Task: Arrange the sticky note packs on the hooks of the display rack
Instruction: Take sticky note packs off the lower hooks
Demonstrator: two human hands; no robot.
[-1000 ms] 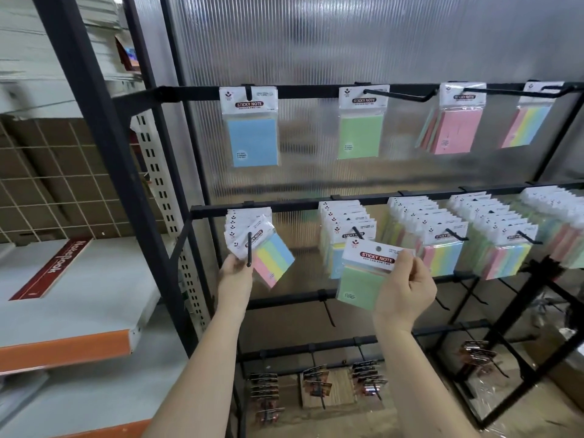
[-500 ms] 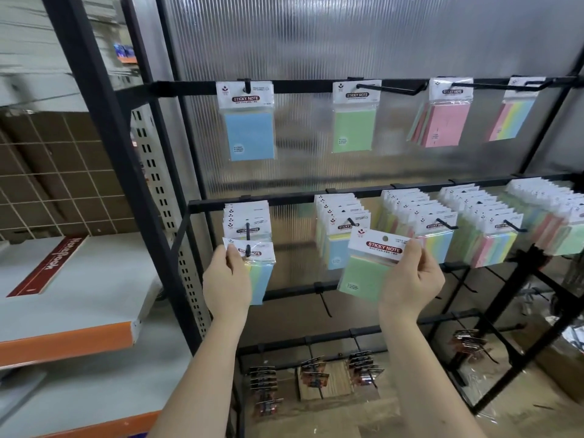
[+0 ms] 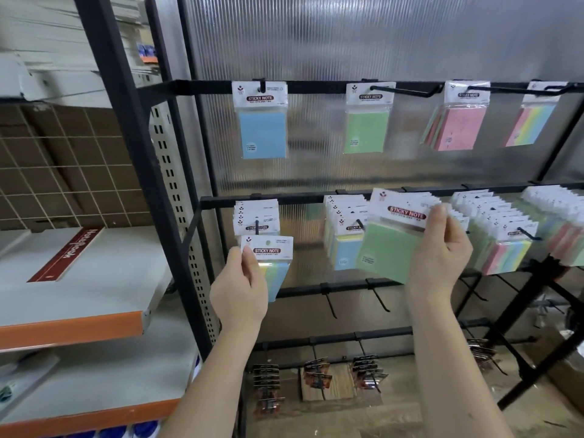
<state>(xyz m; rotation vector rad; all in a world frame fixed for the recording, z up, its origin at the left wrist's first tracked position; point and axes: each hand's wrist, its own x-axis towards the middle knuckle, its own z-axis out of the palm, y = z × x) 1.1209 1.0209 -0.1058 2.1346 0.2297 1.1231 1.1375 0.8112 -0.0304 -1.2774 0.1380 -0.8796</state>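
Observation:
My left hand (image 3: 240,287) pinches the white header of a rainbow sticky note pack (image 3: 274,264), held just below the tip of the leftmost middle-row hook (image 3: 257,225), which carries several packs. My right hand (image 3: 440,254) pinches the header of a green sticky note pack (image 3: 388,250), lifted and tilted in front of the second middle-row hook (image 3: 359,224) and its stack of packs. The black display rack (image 3: 294,201) has a top bar bearing a blue pack (image 3: 261,121), a green pack (image 3: 366,121), pink packs (image 3: 458,121) and a rainbow pack (image 3: 534,121).
Full hooks of multicolour packs (image 3: 505,241) fill the middle row to the right. Bare hooks (image 3: 330,303) stick out from the bar below my hands. Dark packets (image 3: 316,374) hang on the lowest bar. A grey shelf with an orange edge (image 3: 72,330) stands at the left.
My right hand has raised the green pack up toward the middle bar. My left hand has drawn the rainbow pack down off the hook tip, now below the stack.

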